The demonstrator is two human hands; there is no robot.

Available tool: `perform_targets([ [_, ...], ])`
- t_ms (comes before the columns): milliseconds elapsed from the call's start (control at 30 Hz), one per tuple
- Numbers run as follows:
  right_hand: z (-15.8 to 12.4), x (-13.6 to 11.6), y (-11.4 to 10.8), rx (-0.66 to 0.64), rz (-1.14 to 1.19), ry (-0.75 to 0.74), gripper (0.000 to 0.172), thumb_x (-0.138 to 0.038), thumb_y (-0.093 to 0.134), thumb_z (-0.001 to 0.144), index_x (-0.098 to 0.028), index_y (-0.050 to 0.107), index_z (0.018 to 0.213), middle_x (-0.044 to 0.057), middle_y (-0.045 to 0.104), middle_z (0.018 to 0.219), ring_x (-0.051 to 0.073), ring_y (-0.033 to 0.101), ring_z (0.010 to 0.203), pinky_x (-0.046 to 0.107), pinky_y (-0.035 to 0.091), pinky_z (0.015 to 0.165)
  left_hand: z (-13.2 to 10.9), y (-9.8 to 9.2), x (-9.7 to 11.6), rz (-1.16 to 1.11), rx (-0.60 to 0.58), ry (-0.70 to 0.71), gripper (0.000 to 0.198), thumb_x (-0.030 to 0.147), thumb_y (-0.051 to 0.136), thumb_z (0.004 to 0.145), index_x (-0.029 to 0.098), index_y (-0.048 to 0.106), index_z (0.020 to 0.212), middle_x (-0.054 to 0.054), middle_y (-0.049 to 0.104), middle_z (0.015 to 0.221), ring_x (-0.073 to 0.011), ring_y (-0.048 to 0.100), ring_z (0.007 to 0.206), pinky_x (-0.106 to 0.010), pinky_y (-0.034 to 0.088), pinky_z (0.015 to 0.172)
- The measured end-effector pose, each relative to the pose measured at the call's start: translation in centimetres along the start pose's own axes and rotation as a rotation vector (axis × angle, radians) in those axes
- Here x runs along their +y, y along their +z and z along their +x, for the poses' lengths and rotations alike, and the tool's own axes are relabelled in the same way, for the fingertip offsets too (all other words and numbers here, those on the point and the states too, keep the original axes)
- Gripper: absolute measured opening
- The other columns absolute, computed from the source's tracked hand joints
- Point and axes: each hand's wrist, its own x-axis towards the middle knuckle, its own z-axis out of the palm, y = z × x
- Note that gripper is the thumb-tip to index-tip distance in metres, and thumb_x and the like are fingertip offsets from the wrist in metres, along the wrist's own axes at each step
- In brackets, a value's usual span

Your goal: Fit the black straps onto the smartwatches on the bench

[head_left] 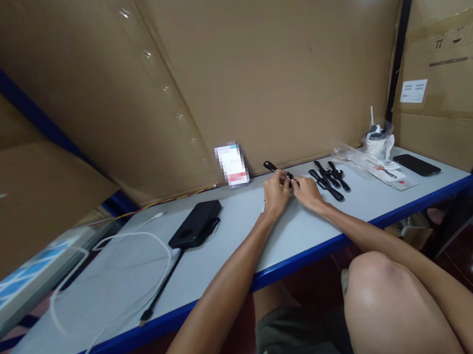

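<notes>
Both hands meet over the back middle of the table, fingers bent inward. In the grip of my left hand (pixel 277 191) is a black-handled tool (pixel 270 166), its rounded handle end with a hole sticking out up and to the left. My right hand (pixel 306 190) pinches the tool's other end, close against the left fingertips. The fingers cover most of that end, so its exact kind cannot be made out. Just right of my right hand lie several similar black tools (pixel 326 185), side by side and partly overlapping.
Further right are clear plastic packaging with printed cards (pixel 387 173), a white cup-like bottle (pixel 377 144) and a black phone (pixel 417 164). A lit screen (pixel 233 165) leans on the cardboard wall. On the left are a black box-shaped device (pixel 195 224), white cables (pixel 163 243) and a power strip (pixel 31 278).
</notes>
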Motion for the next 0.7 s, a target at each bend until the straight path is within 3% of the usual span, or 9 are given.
perform_targets([
  [67,-0.01,0.01,0.01,0.002,0.007,-0.003,0.037,-0.030,0.038,0.104,-0.017,0.072,0.106,0.013,0.074,0.107,0.021,0.068,0.102,0.023,0.042,0.082,0.03,0.05,-0.13,-0.011,0.030,-0.026,0.021,0.017,0.055,0.084,0.019,0.062,0.103,-0.004,0.071,0.085,-0.0167,0.066,0.079,-0.027,0.048,0.078],
  [167,0.02,0.07,0.08,0.011,0.017,-0.001,0.037,-0.030,0.038,0.104,-0.017,0.073,0.105,0.013,0.074,0.106,0.021,0.068,0.101,0.023,0.042,0.081,0.01,-0.01,-0.34,0.011,0.035,-0.018,0.012,0.019,0.054,0.084,0.020,0.064,0.091,-0.002,0.069,0.078,-0.0162,0.063,0.074,-0.027,0.046,0.074],
  [300,0.06,0.15,0.14,0.009,0.016,0.001,0.037,-0.029,0.039,0.104,-0.016,0.073,0.104,0.013,0.074,0.107,0.021,0.068,0.101,0.023,0.042,0.081,-0.06,-0.31,-0.29,0.039,0.022,-0.004,0.016,0.021,0.051,0.086,0.020,0.066,0.084,0.000,0.066,0.068,-0.0154,0.060,0.065,-0.027,0.044,0.070],
  [467,0.12,0.19,0.19,0.004,0.015,0.012,0.036,-0.029,0.040,0.103,-0.016,0.073,0.103,0.013,0.075,0.106,0.020,0.068,0.100,0.022,0.041,0.079,0.07,-0.40,0.02,-0.006,0.007,-0.015,0.011,0.027,0.058,0.085,0.019,0.063,0.080,-0.003,0.071,0.080,-0.0162,0.063,0.073,-0.027,0.046,0.074],
  [567,0.16,0.26,0.25,-0.002,0.006,0.008,0.035,-0.030,0.041,0.103,-0.016,0.073,0.104,0.013,0.075,0.105,0.020,0.069,0.100,0.022,0.041,0.078,0.23,-0.12,-0.17,0.025,0.001,0.003,0.004,0.019,0.058,0.082,0.019,0.061,0.080,-0.004,0.070,0.082,-0.0168,0.062,0.077,-0.028,0.047,0.077],
  [700,0.25,0.40,0.35,0.002,0.027,0.008,0.037,-0.030,0.040,0.103,-0.016,0.074,0.104,0.014,0.075,0.106,0.020,0.068,0.100,0.022,0.041,0.078,0.35,0.36,-0.74,0.020,0.031,0.016,0.021,0.009,0.053,0.079,0.019,0.062,0.096,-0.004,0.069,0.089,-0.0168,0.063,0.082,-0.029,0.047,0.081],
])
